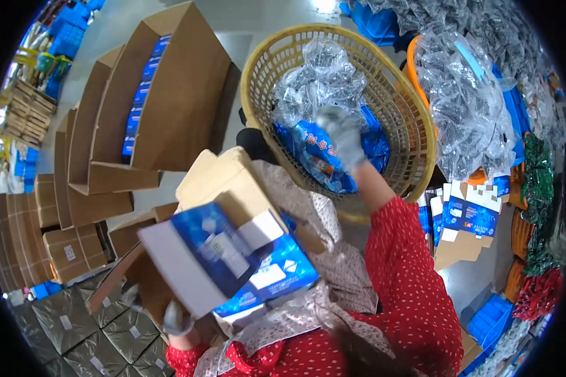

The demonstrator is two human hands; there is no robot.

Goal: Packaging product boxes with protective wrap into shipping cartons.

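Note:
On my lap lies a blue and white carton [282, 267] with its flaps standing open, tilted, with brown board inside. My left hand [175, 317], in a grey glove, holds its left side by a brown flap; part of the fingers is hidden. To the front stands a yellow plastic basket [415, 116]. My right hand [341, 133], also gloved, reaches into it with curled fingers, over shiny blue packets [308, 151] and next to clear plastic packets [321, 75]. What lies under its fingertips is hidden.
Left of the basket, a tall open brown box [182, 88] holds a row of blue cartons. An orange tub [415, 66] of clear packets stands to the right, above flattened blue cartons [468, 217]. Dark wrapped parcels [66, 323] cover the lower left.

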